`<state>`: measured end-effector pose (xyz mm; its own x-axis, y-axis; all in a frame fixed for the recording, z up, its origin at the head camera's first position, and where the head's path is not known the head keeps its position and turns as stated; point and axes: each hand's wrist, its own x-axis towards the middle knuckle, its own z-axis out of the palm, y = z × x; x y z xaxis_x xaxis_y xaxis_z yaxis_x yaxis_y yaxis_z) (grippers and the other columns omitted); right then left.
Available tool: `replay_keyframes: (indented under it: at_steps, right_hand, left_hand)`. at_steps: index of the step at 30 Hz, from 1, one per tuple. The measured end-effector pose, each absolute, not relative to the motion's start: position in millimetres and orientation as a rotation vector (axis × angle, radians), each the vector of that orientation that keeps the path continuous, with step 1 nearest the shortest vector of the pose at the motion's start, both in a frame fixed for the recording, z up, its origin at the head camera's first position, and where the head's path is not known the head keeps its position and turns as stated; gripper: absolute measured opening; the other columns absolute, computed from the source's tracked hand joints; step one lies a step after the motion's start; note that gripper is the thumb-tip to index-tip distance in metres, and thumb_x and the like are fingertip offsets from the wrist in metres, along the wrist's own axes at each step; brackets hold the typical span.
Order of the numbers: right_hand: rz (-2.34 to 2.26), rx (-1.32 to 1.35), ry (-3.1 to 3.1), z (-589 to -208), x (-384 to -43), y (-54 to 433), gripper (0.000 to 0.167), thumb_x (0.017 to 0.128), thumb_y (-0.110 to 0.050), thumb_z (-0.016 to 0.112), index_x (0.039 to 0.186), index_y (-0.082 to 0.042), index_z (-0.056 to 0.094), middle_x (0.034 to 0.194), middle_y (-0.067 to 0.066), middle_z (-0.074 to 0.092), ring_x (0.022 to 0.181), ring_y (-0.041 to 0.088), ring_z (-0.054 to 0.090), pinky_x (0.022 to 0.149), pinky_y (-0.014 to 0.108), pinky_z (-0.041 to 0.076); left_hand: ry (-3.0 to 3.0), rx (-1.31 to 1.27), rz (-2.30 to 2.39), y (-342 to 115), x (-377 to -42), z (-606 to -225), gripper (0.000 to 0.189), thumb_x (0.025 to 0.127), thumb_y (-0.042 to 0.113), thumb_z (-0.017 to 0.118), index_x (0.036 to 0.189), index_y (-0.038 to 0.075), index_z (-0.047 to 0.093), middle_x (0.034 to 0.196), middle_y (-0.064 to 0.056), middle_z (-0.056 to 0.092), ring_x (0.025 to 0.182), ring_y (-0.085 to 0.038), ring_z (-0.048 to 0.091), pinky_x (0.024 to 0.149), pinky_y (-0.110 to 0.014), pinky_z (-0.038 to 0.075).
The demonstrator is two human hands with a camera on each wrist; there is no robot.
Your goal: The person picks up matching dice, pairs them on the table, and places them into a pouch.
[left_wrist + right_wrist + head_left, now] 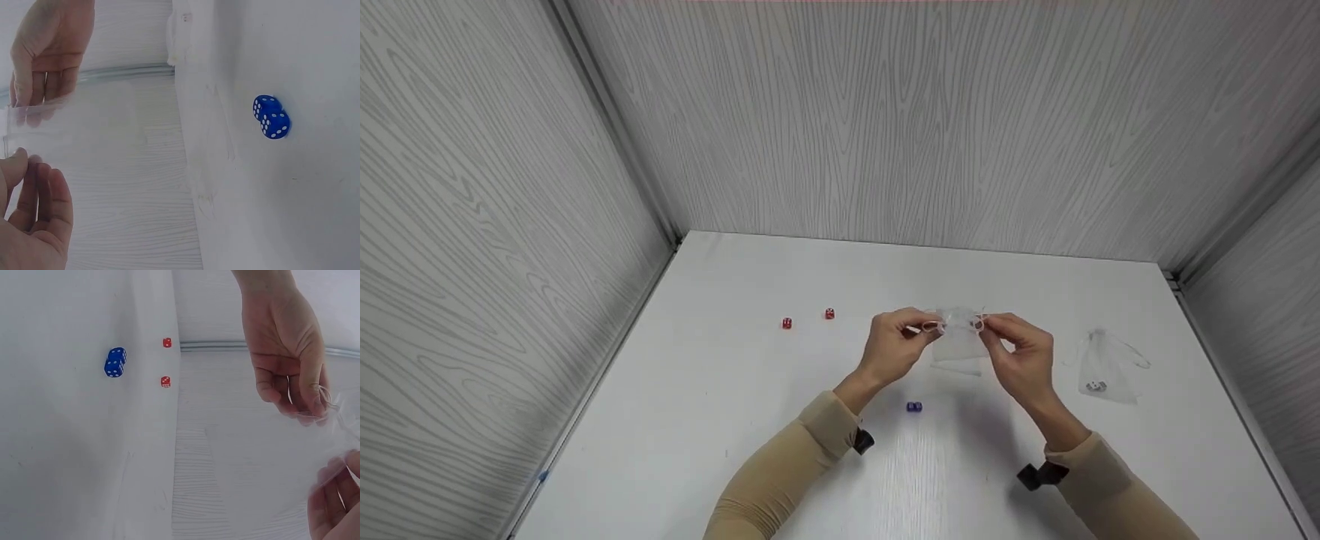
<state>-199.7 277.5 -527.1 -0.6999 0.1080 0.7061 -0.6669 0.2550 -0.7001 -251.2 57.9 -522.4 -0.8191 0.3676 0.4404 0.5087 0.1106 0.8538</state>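
Between both hands, a sheer white drawstring bag (960,343) hangs above the table. My left hand (892,349) pinches its upper left edge by the string loop, thumb against fingers. On the opposite edge, the right hand (1024,361) pinches the other loop side. The bag's see-through mesh (107,126) spans the hands in the left wrist view. Below them, two blue dice (914,406) with white dots lie side by side on the table. Another sheer bag (216,146) lies flat on the table, mostly behind the held one in the head view.
Two red dice (829,313) lie apart, left of the hands. At the right, a sheer drawstring bag (1112,367) with white dice (1096,386) inside rests on the white table (660,420). Wood-patterned panels (885,127) stand behind and at both sides.
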Motion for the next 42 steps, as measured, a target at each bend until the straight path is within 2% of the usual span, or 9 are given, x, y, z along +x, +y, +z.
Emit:
replay_keyframes:
  at_steps: [8,15,21,26,31,37,42]
  right_hand:
    - [1.497,0.561,-1.875,-527.6,-200.3,270.4,0.024,0.090,0.029,0.070,0.106,0.016,0.081,0.105,-0.007,0.085,0.098,-0.005,0.078,0.088,0.013,0.062]
    - [1.431,0.545,-1.914,-532.6,-199.9,277.6,0.022,0.091,0.026,0.074,0.105,0.012,0.084,0.097,0.016,0.085,0.097,-0.006,0.077,0.087,0.012,0.061]
    - [1.366,0.524,-1.939,-541.6,-199.3,295.6,0.022,0.088,0.029,0.074,0.099,0.012,0.084,0.092,0.026,0.081,0.097,-0.007,0.077,0.088,0.010,0.060]
    - [1.358,0.531,-1.971,-544.9,-197.2,302.8,0.021,0.089,0.026,0.076,0.100,0.010,0.085,0.093,0.028,0.081,0.098,-0.006,0.077,0.088,0.011,0.060]
    - [1.374,0.570,-1.993,-547.3,-197.2,303.9,0.025,0.089,0.026,0.075,0.101,0.007,0.086,0.094,0.027,0.082,0.100,-0.005,0.077,0.089,0.012,0.061]
    - [1.377,0.579,-2.012,-548.4,-197.0,302.7,0.025,0.090,0.026,0.075,0.102,0.007,0.086,0.095,0.027,0.082,0.101,-0.006,0.077,0.089,0.012,0.061]
    - [1.370,0.590,-2.014,-548.8,-195.9,302.5,0.021,0.090,0.025,0.075,0.101,0.010,0.085,0.095,0.026,0.083,0.101,-0.006,0.077,0.090,0.012,0.061]
  left_hand:
    - [-2.241,-0.877,-1.845,61.9,-249.2,-522.6,0.013,0.101,0.007,0.082,0.113,0.007,0.089,0.108,-0.013,0.087,0.096,-0.015,0.079,0.081,-0.019,0.063]
    - [-2.349,-0.899,-1.800,52.5,-248.9,-533.3,0.019,0.104,0.009,0.079,0.121,0.005,0.086,0.115,-0.014,0.086,0.103,-0.021,0.081,0.085,-0.022,0.064]
    - [-2.709,-0.923,-1.635,22.1,-247.7,-554.6,0.024,0.105,0.013,0.075,0.127,0.006,0.083,0.120,-0.012,0.085,0.104,-0.021,0.079,0.092,-0.029,0.063]
    - [-3.010,-0.943,-1.478,8.6,-245.4,-566.6,0.038,0.098,0.026,0.085,0.129,0.004,0.082,0.115,-0.007,0.084,0.102,-0.017,0.075,0.091,-0.031,0.062]
    - [-3.188,-0.947,-1.334,10.5,-242.8,-572.5,0.045,0.089,0.027,0.096,0.127,0.007,0.082,0.111,-0.003,0.082,0.097,-0.009,0.068,0.093,-0.030,0.059]
    - [-3.246,-0.987,-1.172,16.2,-239.8,-575.5,0.034,0.085,0.021,0.098,0.115,0.009,0.085,0.095,0.005,0.074,0.084,-0.005,0.059,0.082,-0.023,0.053]
    - [-3.247,-0.993,-1.144,19.8,-238.7,-576.9,0.024,0.087,0.017,0.095,0.109,0.011,0.086,0.091,0.006,0.074,0.081,-0.005,0.060,0.079,-0.023,0.053]
